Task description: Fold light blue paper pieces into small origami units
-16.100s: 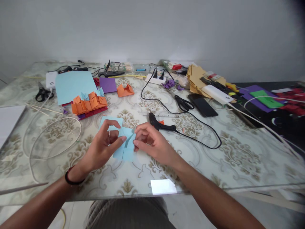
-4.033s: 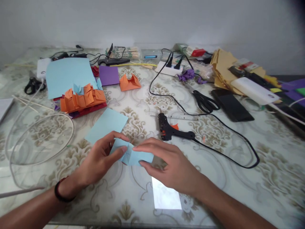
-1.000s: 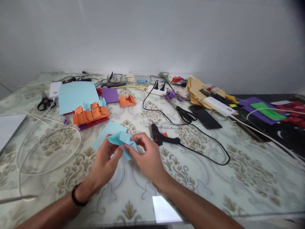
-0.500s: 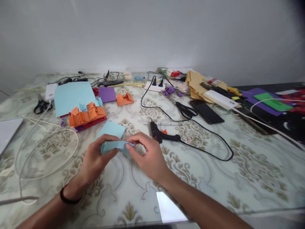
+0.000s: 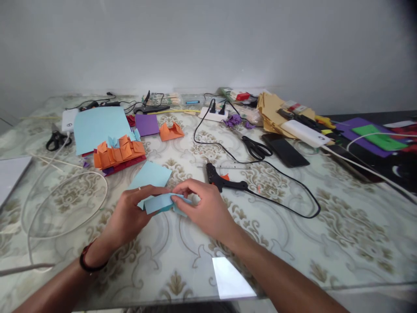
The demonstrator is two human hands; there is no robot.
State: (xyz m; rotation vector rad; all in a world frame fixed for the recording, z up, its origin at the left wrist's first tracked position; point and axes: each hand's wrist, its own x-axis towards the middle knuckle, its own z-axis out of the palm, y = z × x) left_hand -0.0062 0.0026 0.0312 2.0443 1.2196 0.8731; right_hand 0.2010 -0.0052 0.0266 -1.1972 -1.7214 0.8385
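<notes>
Between my two hands is a folded piece of light blue paper [image 5: 158, 202], held just above the table. My left hand [image 5: 132, 213] grips it from the left, its fingers behind the fold and the thumb hidden from sight. On the other side, my right hand [image 5: 203, 206] pinches the paper's right part between thumb and fingers. Just behind them a flat light blue sheet [image 5: 151, 174] lies on the table. Farther left stands a row of folded orange paper pieces [image 5: 120, 152] with light blue ones among them.
Right of my hands lies a black glue gun [image 5: 221, 178] with its cord looping rightward. Behind it are black-handled scissors [image 5: 257, 148], a phone [image 5: 285, 150] and a white power strip [image 5: 213, 114]. A white cable [image 5: 106, 191] curls at left. An orange folded paper [image 5: 171, 131] sits farther back.
My left hand has turned, so its thumb no longer shows in front of the paper. The folded blue paper has tilted, showing more of its front face. My right hand keeps its pinch.
</notes>
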